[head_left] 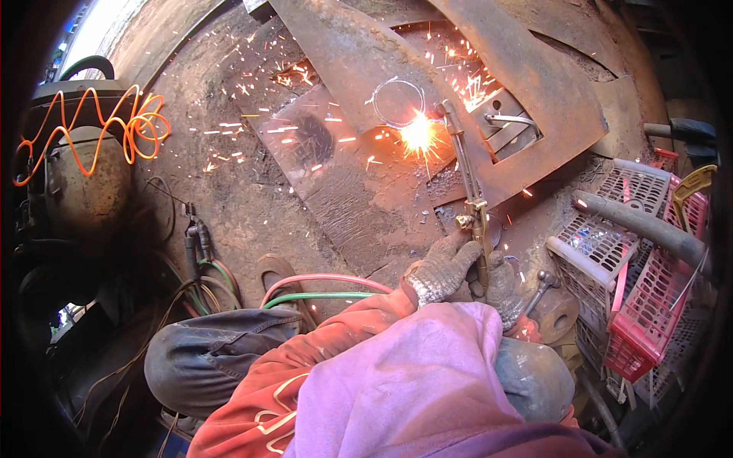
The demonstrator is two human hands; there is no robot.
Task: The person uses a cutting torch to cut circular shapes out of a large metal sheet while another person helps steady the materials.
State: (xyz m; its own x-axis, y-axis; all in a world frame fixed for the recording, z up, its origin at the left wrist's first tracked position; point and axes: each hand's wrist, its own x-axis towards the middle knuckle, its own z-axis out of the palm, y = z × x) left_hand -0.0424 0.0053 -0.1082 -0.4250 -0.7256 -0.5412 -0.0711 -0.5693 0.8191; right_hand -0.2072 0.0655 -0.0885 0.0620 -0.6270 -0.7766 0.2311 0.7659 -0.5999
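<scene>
A brass-coloured cutting torch [464,164] reaches away from me, its head tilted over a rusty steel plate [347,46]. Bright fire and sparks [420,136] burst from the plate at the lower edge of a pale marked circle [372,101]. My left hand [443,269], in a grey knit glove, is closed at the torch's rear body beside the valves. On the other side of the handle, my gloved right hand [504,288] closes round it; its fingers are partly hidden. Another steel plate [336,206] lies below the marked one.
Sparks scatter across the ground to the far left. Red and green hoses [328,288] run by my left arm. A hammer [540,290] lies at my right, near plastic crates [641,320] and a metal pipe [641,225]. An orange coiled hose [95,122] hangs at far left.
</scene>
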